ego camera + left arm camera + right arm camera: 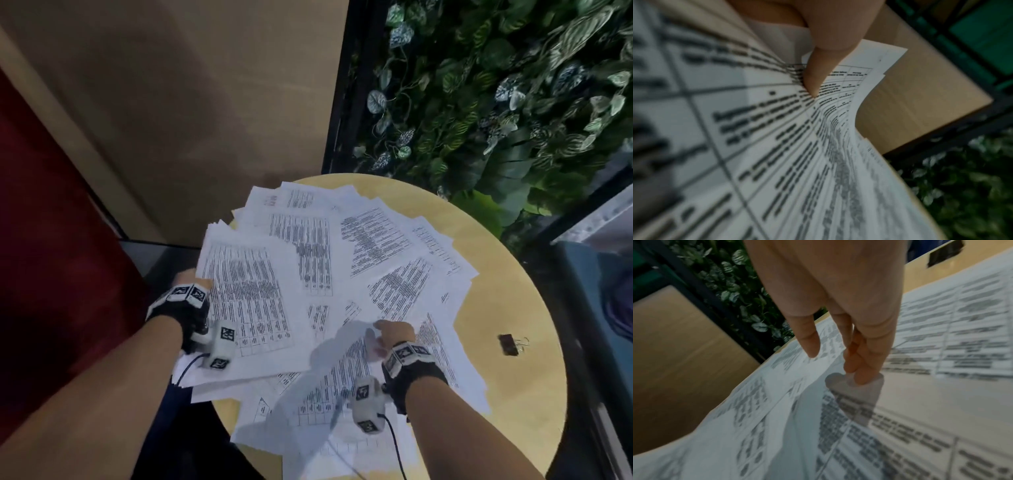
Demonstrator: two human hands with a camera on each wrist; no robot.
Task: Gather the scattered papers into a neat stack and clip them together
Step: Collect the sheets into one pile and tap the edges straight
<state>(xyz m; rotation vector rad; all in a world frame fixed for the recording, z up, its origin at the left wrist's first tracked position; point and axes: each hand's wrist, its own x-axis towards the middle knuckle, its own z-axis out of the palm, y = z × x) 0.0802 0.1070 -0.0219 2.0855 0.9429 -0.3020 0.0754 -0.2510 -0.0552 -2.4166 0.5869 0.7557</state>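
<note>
Several printed sheets [373,240] lie fanned and overlapping across a round wooden table [513,291]. My left hand [197,279] grips a bundle of papers [246,291] by its left edge, raised a little at the table's left side. In the left wrist view the thumb [818,73] presses on top of that bundle [777,146]. My right hand [376,334] pinches the corner of one sheet [342,370] near the table's middle front. The right wrist view shows the fingertips [863,376] holding that lifted corner. A black binder clip [510,344] lies alone on the table to the right.
A tan wall panel [205,102] stands behind the table, and a leafy plant wall [496,102] at the back right. A dark red surface [51,257] is on the left. A blue-grey object [599,308] sits off the table's right edge.
</note>
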